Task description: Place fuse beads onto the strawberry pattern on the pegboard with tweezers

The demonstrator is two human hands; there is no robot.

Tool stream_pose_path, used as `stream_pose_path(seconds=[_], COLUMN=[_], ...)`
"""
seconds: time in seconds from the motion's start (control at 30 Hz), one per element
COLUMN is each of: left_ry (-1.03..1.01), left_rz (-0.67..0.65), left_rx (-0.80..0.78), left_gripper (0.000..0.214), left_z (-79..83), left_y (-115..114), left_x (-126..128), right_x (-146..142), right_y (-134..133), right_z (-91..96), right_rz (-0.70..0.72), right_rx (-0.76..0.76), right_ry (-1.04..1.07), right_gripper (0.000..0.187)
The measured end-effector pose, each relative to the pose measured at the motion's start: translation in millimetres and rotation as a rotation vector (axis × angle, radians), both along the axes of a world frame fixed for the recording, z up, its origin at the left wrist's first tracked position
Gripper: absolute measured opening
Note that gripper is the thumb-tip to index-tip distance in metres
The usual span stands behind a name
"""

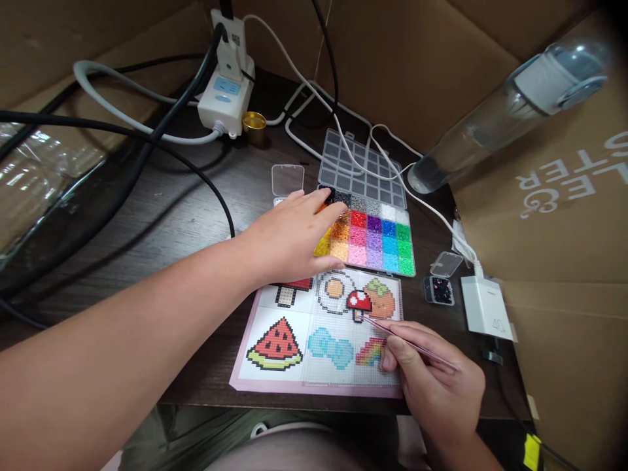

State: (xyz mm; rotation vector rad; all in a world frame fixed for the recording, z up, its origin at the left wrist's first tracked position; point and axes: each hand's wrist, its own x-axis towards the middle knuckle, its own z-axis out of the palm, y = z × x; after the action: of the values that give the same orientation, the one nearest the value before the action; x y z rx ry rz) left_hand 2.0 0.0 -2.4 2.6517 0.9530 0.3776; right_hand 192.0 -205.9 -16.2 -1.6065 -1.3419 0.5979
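My left hand (299, 232) reaches across the left part of a sorted bead box (374, 242), its fingers spread over the black, orange and yellow compartments. Nothing shows in its grasp, though its underside is hidden. My right hand (434, 376) pinches slim pink tweezers (417, 342), their tip at the stem of a red-and-white bead mushroom (360, 302). The mushroom lies on a clear pegboard (326, 376) over a printed pattern sheet (251, 318). Through the board show a fried egg, an orange fruit, a blue bow and a rainbow; a watermelon slice (275, 347) is left of it.
A small lidded box (439, 290) of dark beads sits right, beside a white charger (483, 307). Behind stand a clear bottle (471, 140), a gold cup (254, 127) and a power strip (223, 98). Cables cross the table's left and back; cardboard walls surround it.
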Motion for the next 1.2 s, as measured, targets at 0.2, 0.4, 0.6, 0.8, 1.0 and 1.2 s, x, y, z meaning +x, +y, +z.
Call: stream_pose_path(seconds=[0.2, 0.4, 0.6, 0.8, 1.0, 1.2], left_ry=[-0.003, 0.007, 0.034, 0.041, 0.044, 0.047], left_rz=[-0.003, 0.0, -0.006, -0.007, -0.009, -0.005], left_rx=[-0.012, -0.019, -0.004, 0.024, 0.032, 0.035], left_gripper=[0.072, 0.074, 0.077, 0.078, 0.079, 0.082], left_z=[0.5, 0.5, 1.9, 1.2, 1.3, 1.7], left_y=[-0.2, -0.2, -0.8, -0.5, -1.6, -0.9], left_x=[-0.2, -0.4, -0.7, -1.1, -2.2, -2.2], right_x=[-0.8, 0.0, 0.4, -0.3, -0.5, 0.1], right_y=[1.1, -0.9, -2.2, -1.8, 2.1, 5.2], right_z=[-0.4, -1.1, -3.9, -3.9, -3.3, 5.7], right_rz=[-0.013, -0.012, -0.026, -0.055, -0.13, -0.146], right_rx=[0.012, 0.015, 0.016, 0.011, 0.05, 0.092], right_ry=[0.006, 0.025, 0.041, 0.004, -0.017, -0.002], right_gripper=[0.028, 0.027, 0.026, 0.023, 0.013, 0.01])
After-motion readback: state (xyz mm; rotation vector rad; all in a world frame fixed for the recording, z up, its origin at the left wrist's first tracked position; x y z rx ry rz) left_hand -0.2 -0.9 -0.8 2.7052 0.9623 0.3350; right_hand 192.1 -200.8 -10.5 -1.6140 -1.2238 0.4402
